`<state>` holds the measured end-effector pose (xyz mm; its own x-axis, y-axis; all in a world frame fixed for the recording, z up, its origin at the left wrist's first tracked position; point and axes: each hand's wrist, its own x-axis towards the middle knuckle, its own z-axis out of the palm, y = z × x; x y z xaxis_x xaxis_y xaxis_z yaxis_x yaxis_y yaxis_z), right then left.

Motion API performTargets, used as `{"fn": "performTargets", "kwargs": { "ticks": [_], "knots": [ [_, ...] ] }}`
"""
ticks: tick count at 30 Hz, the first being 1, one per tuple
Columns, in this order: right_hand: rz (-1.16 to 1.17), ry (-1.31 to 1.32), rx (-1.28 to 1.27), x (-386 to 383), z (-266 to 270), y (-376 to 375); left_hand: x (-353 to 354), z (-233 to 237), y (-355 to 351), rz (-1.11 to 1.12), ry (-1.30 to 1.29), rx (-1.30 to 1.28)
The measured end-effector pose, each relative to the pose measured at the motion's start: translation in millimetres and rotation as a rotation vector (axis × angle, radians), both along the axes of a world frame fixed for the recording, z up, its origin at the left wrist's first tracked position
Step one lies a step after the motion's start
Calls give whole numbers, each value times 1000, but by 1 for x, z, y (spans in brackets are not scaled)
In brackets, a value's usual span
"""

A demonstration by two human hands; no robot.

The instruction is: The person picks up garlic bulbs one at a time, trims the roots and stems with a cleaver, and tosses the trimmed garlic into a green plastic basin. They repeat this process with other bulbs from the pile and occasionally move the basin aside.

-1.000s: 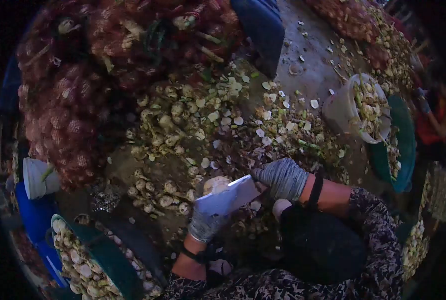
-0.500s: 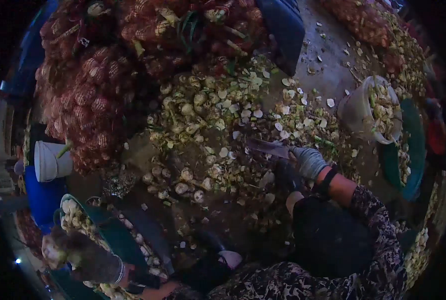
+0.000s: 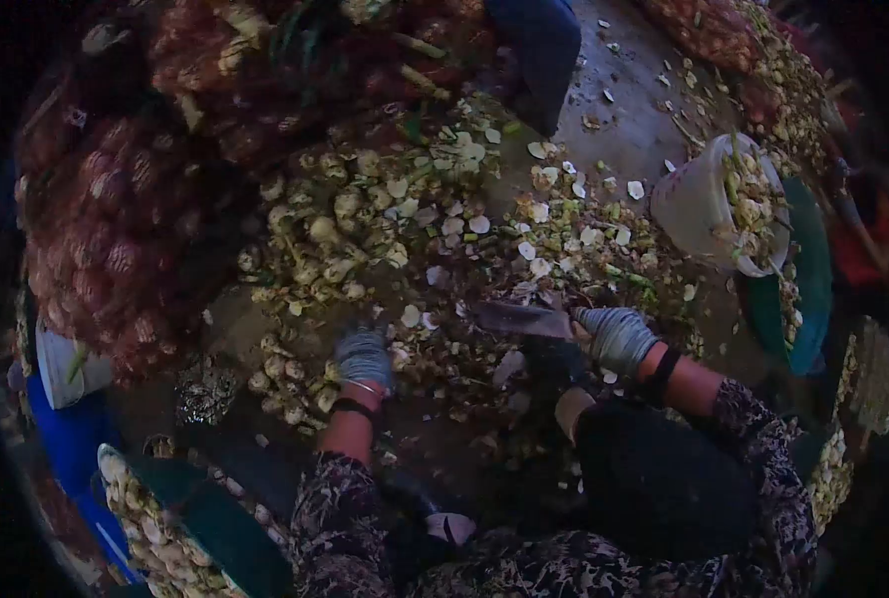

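My right hand (image 3: 616, 336), in a grey glove, grips a broad knife (image 3: 519, 319) whose blade lies flat and points left over the floor. My left hand (image 3: 364, 357), also gloved, reaches down into a heap of pale garlic bulbs (image 3: 340, 239) on the ground; its fingers curl over the bulbs and I cannot tell whether it holds one. Cut-off ends and skins (image 3: 554, 234) litter the floor around both hands.
Red mesh sacks of garlic (image 3: 116, 229) are piled at the left and top. A white bucket of trimmings (image 3: 699, 209) and a green basin (image 3: 798, 289) stand at the right. Another green basin of trimmed bulbs (image 3: 180, 518) sits at lower left beside a white cup (image 3: 61, 364).
My left hand swung from the lower-left basin back to the bulb heap on the floor. The knife, earlier held up against a bulb, is now down near the floor in my right hand.
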<state>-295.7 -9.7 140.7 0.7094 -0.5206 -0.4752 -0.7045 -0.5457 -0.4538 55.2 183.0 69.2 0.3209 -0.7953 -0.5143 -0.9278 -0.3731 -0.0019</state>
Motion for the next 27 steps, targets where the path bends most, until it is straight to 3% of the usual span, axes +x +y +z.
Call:
{"fn": "performTargets", "kwargs": {
  "ticks": [2, 6, 8, 9, 10, 11, 12, 14, 15, 21, 27],
  "knots": [
    [46, 54, 3, -1, 7, -3, 14, -22, 2, -214, -136, -7],
    [104, 51, 89, 10, 11, -3, 9, -10, -6, -99, -10, -33],
    [108, -40, 93, 25, 27, 4, -10, -10, 3, 557, 924, -400],
    [124, -135, 92, 35, 37, 7, -19, -19, 17, 552, 927, -401],
    [123, -134, 87, 46, 49, 10, -28, -40, 36, 383, 1002, -504],
    [213, -151, 85, 57, 60, 14, -36, -36, 38, 211, 1068, -606],
    [305, -168, 83, 64, 67, 17, -45, -30, 42, 211, 1068, -614],
    [347, -190, 68, 74, 71, 25, -75, 31, 34, 739, 1801, -409],
    [383, -212, 60, 75, 73, 29, -84, 39, 34, 801, 1882, -364],
    [474, -329, -46, 67, 67, 34, -100, 45, 43, 773, 1684, -490],
    [451, -311, 3, 62, 64, 31, -104, 45, 43, 689, 1474, -584]
  ]
}}
